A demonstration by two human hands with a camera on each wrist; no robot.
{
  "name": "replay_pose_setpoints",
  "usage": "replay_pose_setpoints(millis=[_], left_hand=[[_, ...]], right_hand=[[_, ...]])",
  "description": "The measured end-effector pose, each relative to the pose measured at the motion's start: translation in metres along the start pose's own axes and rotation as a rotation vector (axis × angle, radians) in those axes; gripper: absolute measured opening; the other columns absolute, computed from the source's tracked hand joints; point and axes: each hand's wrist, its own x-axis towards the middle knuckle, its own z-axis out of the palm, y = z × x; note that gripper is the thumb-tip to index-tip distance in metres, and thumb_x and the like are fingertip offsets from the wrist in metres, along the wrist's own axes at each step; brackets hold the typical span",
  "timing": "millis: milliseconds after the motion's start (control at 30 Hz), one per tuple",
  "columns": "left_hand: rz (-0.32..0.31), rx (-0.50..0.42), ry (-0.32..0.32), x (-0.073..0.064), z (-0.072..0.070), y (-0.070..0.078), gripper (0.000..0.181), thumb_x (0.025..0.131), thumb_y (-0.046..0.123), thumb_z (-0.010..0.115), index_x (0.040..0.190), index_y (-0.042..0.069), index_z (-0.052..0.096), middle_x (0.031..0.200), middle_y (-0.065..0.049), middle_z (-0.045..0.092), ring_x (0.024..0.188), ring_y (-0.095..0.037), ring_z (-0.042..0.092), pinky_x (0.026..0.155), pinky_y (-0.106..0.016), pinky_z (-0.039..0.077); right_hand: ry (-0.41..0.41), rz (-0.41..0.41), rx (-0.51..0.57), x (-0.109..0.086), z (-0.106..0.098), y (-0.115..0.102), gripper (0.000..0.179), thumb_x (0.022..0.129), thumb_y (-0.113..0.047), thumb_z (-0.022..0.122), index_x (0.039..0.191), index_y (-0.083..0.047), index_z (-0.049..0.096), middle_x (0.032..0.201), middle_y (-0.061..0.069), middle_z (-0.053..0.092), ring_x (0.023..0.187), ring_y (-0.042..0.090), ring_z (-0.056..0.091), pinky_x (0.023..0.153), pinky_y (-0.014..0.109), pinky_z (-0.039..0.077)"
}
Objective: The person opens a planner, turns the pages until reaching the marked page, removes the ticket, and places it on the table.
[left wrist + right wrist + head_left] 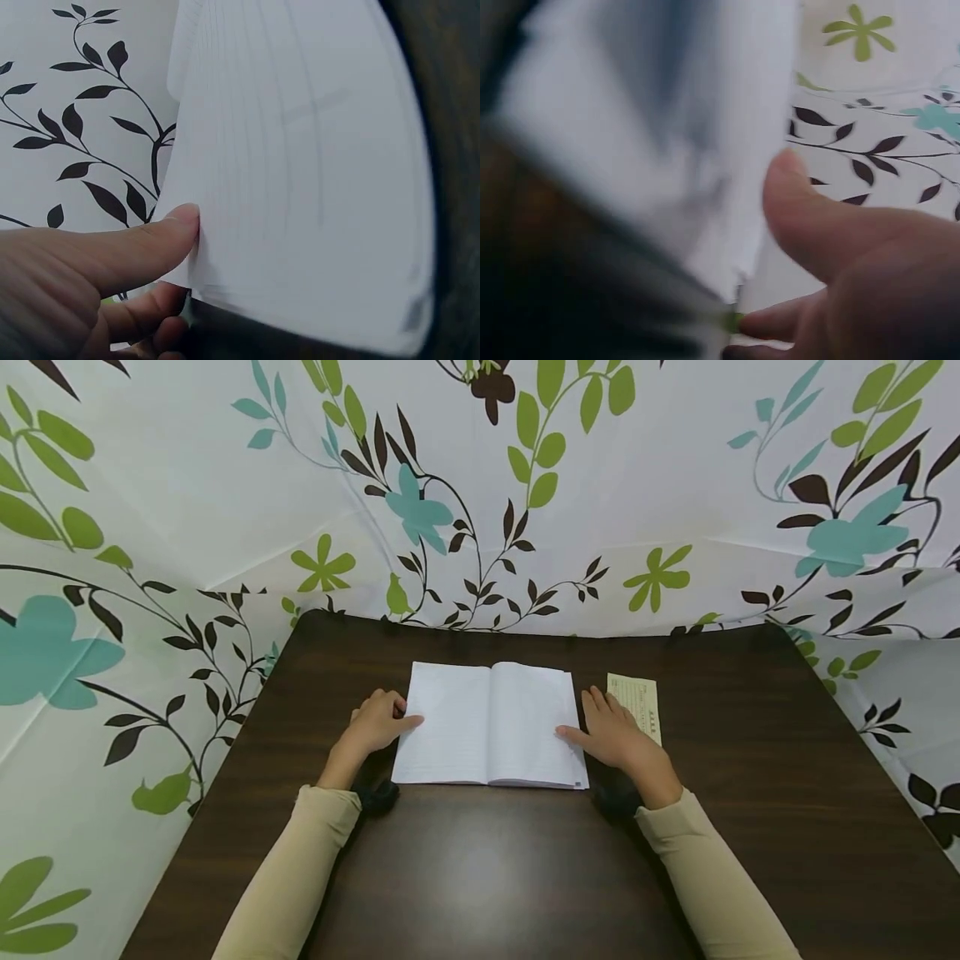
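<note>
An open notebook (450, 722) with white ruled pages lies flat on the dark wooden table (480, 868). My left hand (377, 722) pinches its left edge, thumb on the page and fingers curled at the side. In the left wrist view the thumb (176, 229) presses the ruled page (300, 172). At the right edge is my right hand (617, 733), its thumb on the page and its other fingers stretched out beside the notebook. The right wrist view shows the pages (660, 150) blurred. A pale yellow printed slip (637, 697) is partly hidden by the right hand.
A white cloth (480, 560) with leaf and flower patterns hangs behind the table and along its sides. Dark wrist-worn objects (378, 797) sit below both hands. Light glares on the tabletop in front of the notebook.
</note>
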Motion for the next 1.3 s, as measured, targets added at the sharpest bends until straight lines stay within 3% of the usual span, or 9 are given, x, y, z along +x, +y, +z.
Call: replay_pose_setpoints(millis=[233, 367, 500, 633, 733, 800, 933, 1067, 1300], left_hand=[[0.002, 0.020, -0.060, -0.002, -0.007, 0.003, 0.036, 0.103, 0.038, 0.065, 0.095, 0.002, 0.065, 0.090, -0.010, 0.058, 0.083, -0.026, 0.053, 0.088, -0.049, 0.036], [-0.065, -0.011, -0.064, -0.011, 0.000, 0.004, 0.040, 0.104, 0.038, 0.063, 0.112, -0.001, 0.062, 0.096, -0.012, 0.062, 0.086, -0.027, 0.058, 0.093, -0.053, 0.041], [-0.114, -0.057, -0.035, -0.021, 0.007, 0.006, 0.051, 0.107, 0.039, 0.055, 0.132, -0.004, 0.054, 0.109, -0.019, 0.064, 0.091, -0.029, 0.063, 0.088, -0.049, 0.050], [-0.119, -0.081, -0.050, -0.026, 0.010, 0.007, 0.056, 0.109, 0.040, 0.048, 0.135, -0.009, 0.055, 0.117, -0.023, 0.065, 0.096, -0.029, 0.063, 0.084, -0.043, 0.053], [-0.125, -0.100, -0.047, -0.026, 0.012, 0.004, 0.051, 0.109, 0.038, 0.049, 0.125, -0.009, 0.062, 0.103, -0.016, 0.066, 0.087, -0.024, 0.060, 0.076, -0.036, 0.051], [-0.136, -0.130, -0.048, -0.025, 0.013, 0.001, 0.045, 0.108, 0.038, 0.051, 0.102, -0.004, 0.067, 0.081, -0.008, 0.061, 0.071, -0.019, 0.053, 0.064, -0.031, 0.045], [-0.122, -0.220, -0.078, -0.022, 0.011, -0.003, 0.047, 0.109, 0.036, 0.053, 0.069, 0.012, 0.048, 0.056, 0.004, 0.039, 0.052, -0.012, 0.036, 0.053, -0.026, 0.034], [-0.070, -0.310, -0.103, -0.021, 0.003, -0.001, 0.046, 0.110, 0.035, 0.052, 0.069, 0.016, 0.041, 0.056, 0.005, 0.036, 0.054, -0.012, 0.038, 0.055, -0.027, 0.040], [0.028, -0.403, -0.077, -0.022, -0.015, 0.016, 0.040, 0.109, 0.033, 0.054, 0.077, 0.010, 0.049, 0.059, 0.002, 0.042, 0.058, -0.015, 0.046, 0.055, -0.029, 0.045]], right_hand=[[0.048, -0.014, 0.061, 0.004, 0.011, 0.009, 0.109, 0.099, -0.068, 0.053, 0.166, 0.004, 0.005, 0.173, 0.030, -0.003, 0.158, 0.056, -0.005, 0.125, 0.073, 0.002], [0.011, -0.008, 0.058, 0.000, 0.020, 0.012, 0.111, 0.098, -0.067, 0.055, 0.164, 0.007, 0.008, 0.173, 0.031, -0.004, 0.158, 0.056, -0.006, 0.125, 0.074, 0.004], [0.004, -0.017, 0.050, -0.003, 0.028, 0.013, 0.109, 0.098, -0.067, 0.056, 0.164, 0.008, 0.012, 0.172, 0.033, 0.000, 0.158, 0.057, -0.002, 0.124, 0.075, 0.008], [-0.013, -0.031, 0.043, -0.005, 0.031, 0.015, 0.099, 0.100, -0.059, 0.058, 0.165, 0.004, 0.017, 0.171, 0.033, 0.003, 0.157, 0.058, 0.000, 0.122, 0.077, 0.010], [-0.019, -0.041, 0.044, -0.005, 0.030, 0.015, 0.094, 0.102, -0.056, 0.058, 0.165, 0.001, 0.019, 0.171, 0.034, 0.004, 0.157, 0.059, 0.001, 0.122, 0.077, 0.010], [-0.016, -0.048, 0.046, -0.004, 0.028, 0.015, 0.094, 0.102, -0.056, 0.058, 0.166, 0.000, 0.019, 0.171, 0.034, 0.004, 0.157, 0.059, 0.001, 0.122, 0.077, 0.009], [-0.010, -0.061, 0.056, -0.003, 0.023, 0.014, 0.093, 0.103, -0.055, 0.057, 0.167, -0.003, 0.015, 0.171, 0.034, 0.003, 0.157, 0.058, -0.001, 0.122, 0.078, 0.008], [-0.018, -0.076, 0.083, -0.005, 0.018, 0.014, 0.093, 0.102, -0.057, 0.056, 0.167, -0.004, 0.015, 0.171, 0.035, 0.001, 0.156, 0.060, -0.003, 0.120, 0.080, 0.006], [-0.009, -0.090, 0.085, -0.005, 0.010, 0.018, 0.088, 0.104, -0.054, 0.055, 0.167, -0.004, 0.018, 0.170, 0.035, 0.000, 0.157, 0.059, -0.004, 0.120, 0.080, 0.005]])
